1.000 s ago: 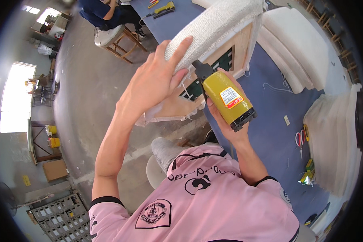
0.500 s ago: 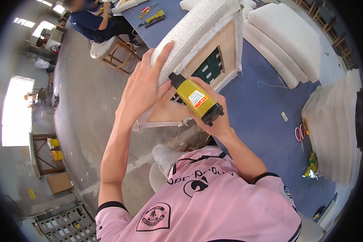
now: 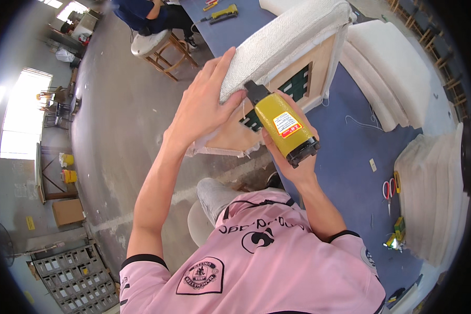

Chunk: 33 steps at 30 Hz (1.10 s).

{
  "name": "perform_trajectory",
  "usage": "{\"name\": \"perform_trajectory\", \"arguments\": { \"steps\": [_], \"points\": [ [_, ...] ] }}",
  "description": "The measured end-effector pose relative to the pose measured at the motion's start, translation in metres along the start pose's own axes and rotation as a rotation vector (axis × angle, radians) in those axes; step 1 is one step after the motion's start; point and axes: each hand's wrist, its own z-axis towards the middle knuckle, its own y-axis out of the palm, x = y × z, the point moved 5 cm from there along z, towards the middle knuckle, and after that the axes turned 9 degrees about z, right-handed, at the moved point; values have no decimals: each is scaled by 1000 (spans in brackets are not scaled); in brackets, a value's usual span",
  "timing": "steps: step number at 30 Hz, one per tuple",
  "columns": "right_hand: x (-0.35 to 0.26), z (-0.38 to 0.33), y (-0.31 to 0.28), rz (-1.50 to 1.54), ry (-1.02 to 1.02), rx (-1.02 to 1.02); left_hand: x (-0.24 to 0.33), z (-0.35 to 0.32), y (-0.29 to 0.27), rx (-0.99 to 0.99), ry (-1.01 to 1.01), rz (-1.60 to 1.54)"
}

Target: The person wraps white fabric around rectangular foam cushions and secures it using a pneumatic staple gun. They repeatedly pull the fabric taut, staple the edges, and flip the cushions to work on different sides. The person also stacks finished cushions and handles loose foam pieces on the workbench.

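The right hand [image 3: 290, 157] was wrapped around a yellow staple gun [image 3: 283, 124], gripping its body from below, with the gun's black nose pointed up and left against the edge of an upholstered seat frame [image 3: 293, 52]. Just to the left of it, the left hand [image 3: 204, 107] lay open and flat, fingers spread and stretched upward, pressing the white textured fabric [image 3: 277, 39] down over the frame's edge; the thumb sat almost touching the gun's nose. The frame itself stood tilted on a blue-covered worktable [image 3: 345, 152], its wooden underside and dark green webbing [image 3: 298, 86] facing the person. Whether the gun's tip actually touched the wood could not be told, as the thumb and fabric crowded that spot.

Further right of the right hand, red-handled scissors [image 3: 388, 189] lay on the blue surface beside a stack of white foam pads [image 3: 434, 188]. Beyond the frame, more white cushions [image 3: 392, 68] rested on the table. Well past the left hand, another person sat on a wooden stool [image 3: 159, 47], with a second yellow tool [image 3: 222, 12] lying near them.
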Motion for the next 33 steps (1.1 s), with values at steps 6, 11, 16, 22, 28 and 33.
{"name": "perform_trajectory", "arguments": {
  "steps": [6, 11, 16, 22, 28, 33],
  "points": [
    [10, -9, 8, -4, 12, -79, -1, -3, 5, 32, -29, 43],
    [12, -6, 12, -36, 34, -110, -3, -6, 11, 54, -77, 48],
    [9, 1, 8, -19, 64, -109, -24, -7, 0, -53, 5, -335],
    [0, -3, 6, 14, 39, -57, -25, -11, 8, 6, -45, -162],
    [-2, -8, 19, -13, -5, -98, -14, -12, 11, 81, -74, -29],
    [7, -11, 20, -59, -14, -124, -11, -16, 12, 66, -114, -33]
  ]
}}
